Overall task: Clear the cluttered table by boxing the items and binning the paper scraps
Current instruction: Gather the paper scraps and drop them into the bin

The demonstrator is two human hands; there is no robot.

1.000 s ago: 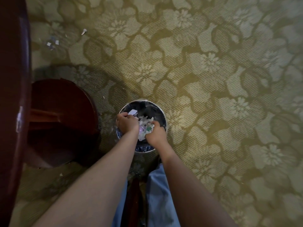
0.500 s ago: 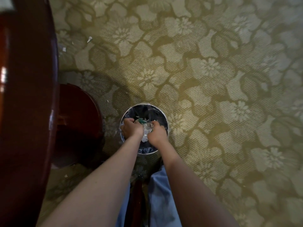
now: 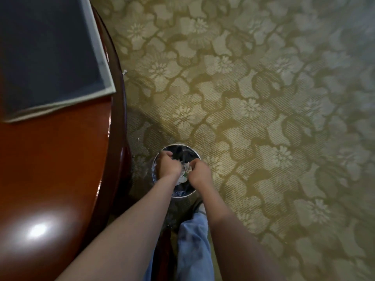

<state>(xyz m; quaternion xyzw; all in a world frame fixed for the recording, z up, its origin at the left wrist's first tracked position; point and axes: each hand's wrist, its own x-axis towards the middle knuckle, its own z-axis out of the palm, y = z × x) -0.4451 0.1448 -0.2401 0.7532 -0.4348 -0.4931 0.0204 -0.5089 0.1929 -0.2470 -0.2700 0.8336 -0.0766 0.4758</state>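
A small round metal bin (image 3: 194,152) with a dark liner stands on the carpet below me. Both my hands hang over its mouth. My left hand (image 3: 168,165) and my right hand (image 3: 199,172) are curled, facing each other, with a wad of white and green paper scraps (image 3: 185,169) squeezed between them. More scraps show under my hands inside the bin. My fingertips are hidden behind the backs of my hands.
A glossy red-brown wooden table (image 3: 60,169) fills the left side, its rounded edge close to the bin. A dark grey flat box with a pale border (image 3: 50,57) lies on it. Patterned green carpet (image 3: 263,118) spreads to the right. My jeans leg (image 3: 194,250) is below.
My view has swung left and up, so the table top and the grey box have come into sight. My hands stay over the bin, pressed closer around the scraps.
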